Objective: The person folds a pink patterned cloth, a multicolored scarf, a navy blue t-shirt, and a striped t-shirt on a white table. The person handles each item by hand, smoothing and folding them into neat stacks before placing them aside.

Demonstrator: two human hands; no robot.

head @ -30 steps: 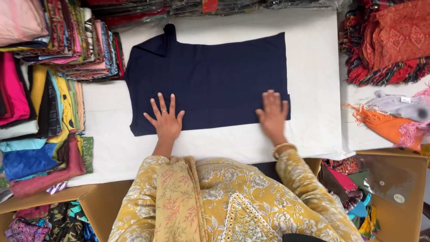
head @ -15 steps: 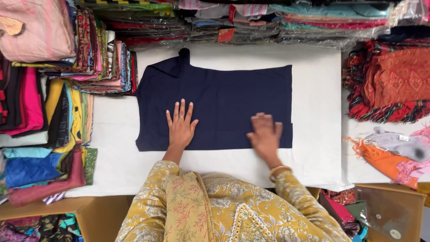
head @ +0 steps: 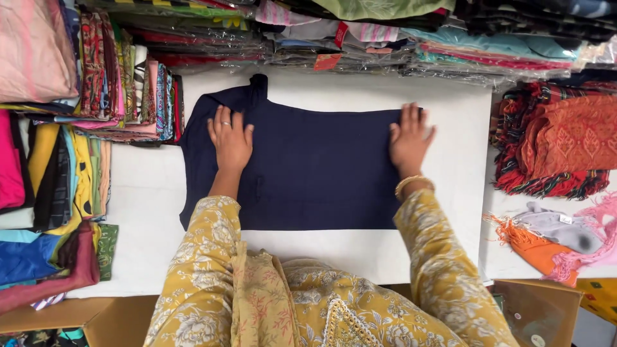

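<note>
A dark navy garment (head: 315,170) lies folded flat on a white table (head: 450,212). My left hand (head: 230,140) rests palm down on its upper left part, near the collar. My right hand (head: 409,137) presses flat on the garment's upper right corner, at its edge, with a gold bangle on the wrist. Both arms wear yellow floral sleeves. Neither hand grips the cloth; the fingers lie spread on it.
Stacks of folded coloured fabrics (head: 83,90) stand at the left, and plastic-wrapped ones (head: 411,38) line the far edge. Red and orange patterned shawls (head: 559,144) lie at the right, with orange and grey fringed cloths (head: 553,234) below. A brown box (head: 540,311) sits bottom right.
Both hands have slid away from me over the garment, from its near edge to its far part, and have spread wider apart. The garment stays flat.
</note>
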